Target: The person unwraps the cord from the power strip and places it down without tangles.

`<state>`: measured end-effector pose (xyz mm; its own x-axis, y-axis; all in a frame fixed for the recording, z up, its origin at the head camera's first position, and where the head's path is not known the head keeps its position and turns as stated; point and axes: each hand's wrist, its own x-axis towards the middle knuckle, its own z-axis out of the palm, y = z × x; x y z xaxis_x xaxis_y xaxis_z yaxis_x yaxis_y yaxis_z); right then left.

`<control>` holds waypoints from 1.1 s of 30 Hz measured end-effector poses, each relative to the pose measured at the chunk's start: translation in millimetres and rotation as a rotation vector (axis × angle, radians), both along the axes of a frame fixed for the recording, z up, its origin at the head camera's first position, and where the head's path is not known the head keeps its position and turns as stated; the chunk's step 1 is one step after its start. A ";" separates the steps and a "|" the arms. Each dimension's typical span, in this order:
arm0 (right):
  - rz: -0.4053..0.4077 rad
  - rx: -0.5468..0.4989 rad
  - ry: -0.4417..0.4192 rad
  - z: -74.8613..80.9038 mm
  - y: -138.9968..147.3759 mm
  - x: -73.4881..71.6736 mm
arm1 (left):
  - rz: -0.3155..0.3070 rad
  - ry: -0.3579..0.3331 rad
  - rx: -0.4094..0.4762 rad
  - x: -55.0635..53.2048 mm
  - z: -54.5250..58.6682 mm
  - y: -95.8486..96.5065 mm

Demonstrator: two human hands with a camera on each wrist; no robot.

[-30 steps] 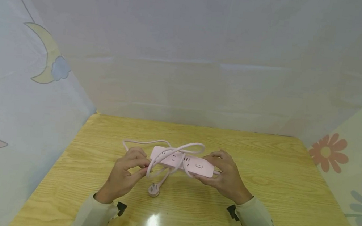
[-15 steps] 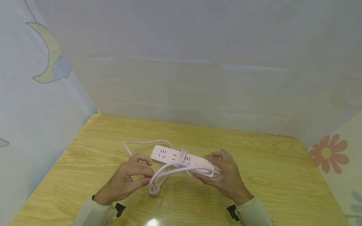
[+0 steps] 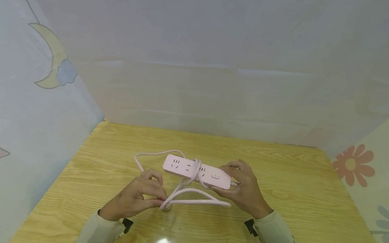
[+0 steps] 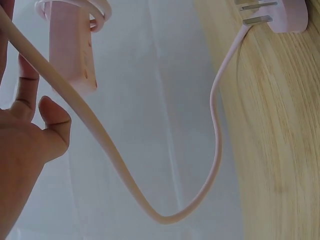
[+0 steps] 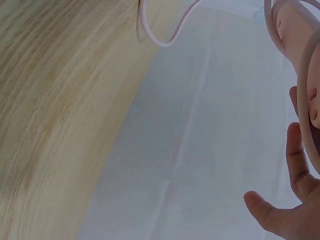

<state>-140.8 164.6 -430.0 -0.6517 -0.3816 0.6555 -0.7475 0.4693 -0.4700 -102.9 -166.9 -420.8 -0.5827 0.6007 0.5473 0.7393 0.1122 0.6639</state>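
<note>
A pink power strip (image 3: 180,166) is tilted above the wooden table, its sockets and switch facing up. My right hand (image 3: 244,189) grips its right end. Pink cord (image 3: 196,170) is wound around the strip's middle. Between thumb and fingers, my left hand (image 3: 138,196) pinches the cord in front of the strip, where a loose loop (image 3: 200,202) stretches out to the right. The three-pin plug (image 4: 292,15) shows by the wooden tabletop in the left wrist view; in the head view it is mostly covered by cord and fingertips.
A stretch of cord (image 3: 156,154) curves out behind the strip to the left. The wooden table (image 3: 282,157) ends at a pale fabric backdrop (image 3: 196,98). Side walls carry a printed moon (image 3: 51,55), star and flowers.
My left hand has moved slightly forward and down with the cord. The loop that lay across the strip has come off its face and now hangs in front. My right hand stays put.
</note>
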 end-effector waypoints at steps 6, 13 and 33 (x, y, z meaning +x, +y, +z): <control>0.012 -0.016 0.037 0.3 -0.2 -1.8 | -0.044 -0.015 -0.033 1.0 -2.6 -0.1; 0.012 -0.028 0.049 1.5 -1.1 -1.2 | -0.050 -0.035 -0.109 2.7 -4.3 -0.1; 0.019 -0.053 0.039 3.5 -2.7 1.9 | 0.069 -0.067 -0.338 1.8 -16.1 -4.0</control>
<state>-138.9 161.9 -426.5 -0.6184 -0.3577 0.6997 -0.7742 0.4300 -0.4645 -101.1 -170.9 -436.9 -0.6561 0.6992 0.2839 0.6786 0.3821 0.6273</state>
